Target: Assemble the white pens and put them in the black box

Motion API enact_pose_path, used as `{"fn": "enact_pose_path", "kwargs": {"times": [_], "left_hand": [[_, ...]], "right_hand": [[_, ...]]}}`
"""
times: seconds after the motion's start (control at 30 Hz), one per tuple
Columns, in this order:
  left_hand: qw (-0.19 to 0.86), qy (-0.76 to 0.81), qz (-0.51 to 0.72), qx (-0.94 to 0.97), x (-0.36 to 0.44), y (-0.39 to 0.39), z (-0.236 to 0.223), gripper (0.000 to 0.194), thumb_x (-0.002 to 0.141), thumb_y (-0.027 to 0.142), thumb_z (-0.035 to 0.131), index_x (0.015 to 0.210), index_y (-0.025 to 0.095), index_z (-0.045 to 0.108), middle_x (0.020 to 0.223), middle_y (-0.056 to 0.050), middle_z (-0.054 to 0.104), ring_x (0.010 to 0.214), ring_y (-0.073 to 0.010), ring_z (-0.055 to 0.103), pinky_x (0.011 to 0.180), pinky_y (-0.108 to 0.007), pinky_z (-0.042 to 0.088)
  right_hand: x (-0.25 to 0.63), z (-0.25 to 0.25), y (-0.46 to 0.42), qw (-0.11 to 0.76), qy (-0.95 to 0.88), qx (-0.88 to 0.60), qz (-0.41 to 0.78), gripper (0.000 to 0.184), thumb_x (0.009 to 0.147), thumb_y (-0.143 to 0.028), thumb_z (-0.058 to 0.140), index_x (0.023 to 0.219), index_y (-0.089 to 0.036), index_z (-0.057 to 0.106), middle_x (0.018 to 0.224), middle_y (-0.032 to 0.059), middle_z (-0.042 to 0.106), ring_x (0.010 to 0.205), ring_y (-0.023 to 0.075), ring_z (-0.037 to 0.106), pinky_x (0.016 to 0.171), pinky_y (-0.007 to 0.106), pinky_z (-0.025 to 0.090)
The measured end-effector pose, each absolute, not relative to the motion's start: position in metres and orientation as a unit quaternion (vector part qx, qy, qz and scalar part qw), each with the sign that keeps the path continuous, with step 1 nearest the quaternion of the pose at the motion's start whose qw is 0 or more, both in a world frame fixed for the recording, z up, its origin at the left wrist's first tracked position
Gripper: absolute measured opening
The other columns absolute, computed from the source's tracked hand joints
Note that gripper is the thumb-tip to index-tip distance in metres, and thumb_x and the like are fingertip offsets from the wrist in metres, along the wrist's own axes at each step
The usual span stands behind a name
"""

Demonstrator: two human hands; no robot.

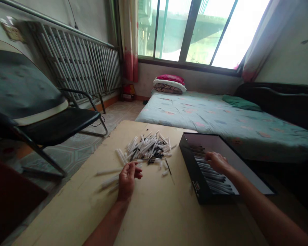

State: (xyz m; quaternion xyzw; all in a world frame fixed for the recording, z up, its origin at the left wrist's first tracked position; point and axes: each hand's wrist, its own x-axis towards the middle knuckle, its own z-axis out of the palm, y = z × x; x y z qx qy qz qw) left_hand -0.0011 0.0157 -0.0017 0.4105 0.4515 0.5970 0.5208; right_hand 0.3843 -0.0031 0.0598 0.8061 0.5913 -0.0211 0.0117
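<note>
My left hand (pixel 128 177) is over the table with thumb and fingers pinched together. A whitish pen barrel (pixel 107 171) runs through its grip, and more blurred tubes stick out to its left. Just beyond lies a loose pile of pen parts (pixel 146 147): white translucent barrels, black pieces and small clear caps. A thin dark refill (pixel 169 169) lies to the right of the pile. My right hand (pixel 217 162) is inside a black open box (pixel 191 171), its fingers curled down above a row of pens (pixel 218 182). Whatever is between those fingers is hidden.
The box stands on the right part of the pale table (pixel 154 212). Behind the table is a bed (pixel 195 109) with folded bedding (pixel 169 84). A black chair (pixel 59 123) stands at the left, before a metal rail frame (pixel 82 61) against the wall.
</note>
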Motion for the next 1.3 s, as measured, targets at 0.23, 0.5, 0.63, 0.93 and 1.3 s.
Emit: {"fn": "enact_pose_path", "kwargs": {"times": [0.23,0.5,0.63,0.93,1.3], "left_hand": [[0.517,0.452,0.595,0.417,-0.002,0.016,-0.001,0.035,0.08,0.047,0.051,0.093,0.015,0.055,0.064,-0.001,0.062,0.05,-0.0119,0.057,0.049,-0.024,0.046],[0.492,0.464,0.6,0.427,-0.001,0.013,0.002,0.035,0.077,0.048,0.054,0.092,0.016,0.055,0.06,0.001,0.061,0.045,-0.0117,0.054,0.043,-0.023,0.044],[0.431,0.485,0.607,0.458,-0.007,0.011,0.005,0.031,0.079,0.046,0.052,0.093,0.018,0.055,0.059,0.002,0.058,0.043,-0.0105,0.051,0.037,-0.019,0.037],[0.366,0.517,0.624,0.458,-0.014,0.015,0.006,0.025,0.082,0.043,0.049,0.091,0.02,0.054,0.056,0.003,0.055,0.042,-0.0104,0.048,0.041,-0.02,0.04],[0.377,0.513,0.619,0.459,-0.012,0.014,0.003,0.029,0.081,0.044,0.049,0.092,0.019,0.055,0.056,0.003,0.055,0.041,-0.0103,0.048,0.041,-0.02,0.04]], "right_hand": [[0.383,0.054,0.003,-0.029,0.6,0.799,0.006,0.016,0.078,-0.017,0.05,0.084,-0.02,0.064,0.091,0.0072,0.064,0.088,0.0229,0.057,0.068,0.03,0.037],[0.325,0.109,-0.01,-0.308,0.627,0.702,0.135,0.017,0.084,-0.022,0.043,0.087,-0.017,0.059,0.086,0.008,0.063,0.081,0.0197,0.057,0.074,0.029,0.042],[0.249,0.122,-0.039,-0.425,0.647,0.622,0.115,0.018,0.088,-0.026,0.04,0.086,-0.019,0.057,0.083,0.0062,0.061,0.079,0.019,0.056,0.074,0.03,0.043],[0.184,0.045,-0.038,-0.408,0.637,0.648,-0.089,0.014,0.084,-0.02,0.043,0.082,-0.019,0.056,0.077,0.0037,0.061,0.069,0.0163,0.058,0.065,0.025,0.042],[0.171,0.018,0.018,-0.269,0.66,0.701,-0.029,0.023,0.078,-0.01,0.047,0.092,-0.019,0.062,0.093,0.0069,0.063,0.091,0.0204,0.055,0.079,0.026,0.04]]}}
